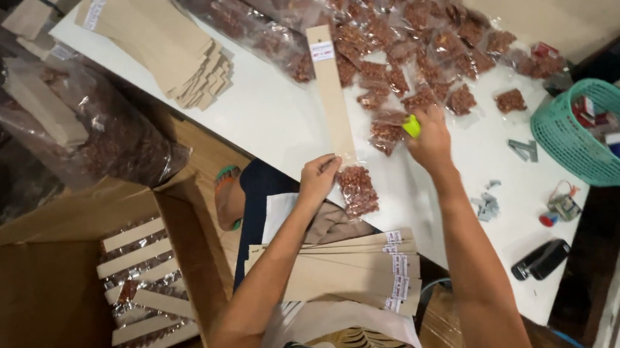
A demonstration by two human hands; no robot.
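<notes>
Here, from where I stand beside the person:

Left hand: the left hand [318, 181] has its fingers closed on the lower end of a long cardboard strip [331, 92], just where a small clear bag [358, 189] of reddish-brown pieces meets it.

Right hand: the right hand [431, 140] is closed around a small yellow-green thing [412, 125]; what it is, I cannot tell. It rests at the edge of the pile of bags [417, 36].

Where the strip is: it lies on the white table [270, 119], pointing away from the person, with a little white label near its far end.

How the strip handles: it looks light, thin and stiff along its length, but I think it would bend or crease if lifted by one end only. Better to hold it near the bag.

How the bag handles: soft, smooth plastic, probably slippery; the pieces inside shift. It seems safer to pinch the top of the bag against the cardboard than to squeeze the filled part.

On the lap: a stack of similar strips [353, 269] with labels.

Around: a cardboard box [56, 286] with finished pieces at the left, a green basket [577, 148] at the right, more strips [170, 46] on the far side of the table.
</notes>
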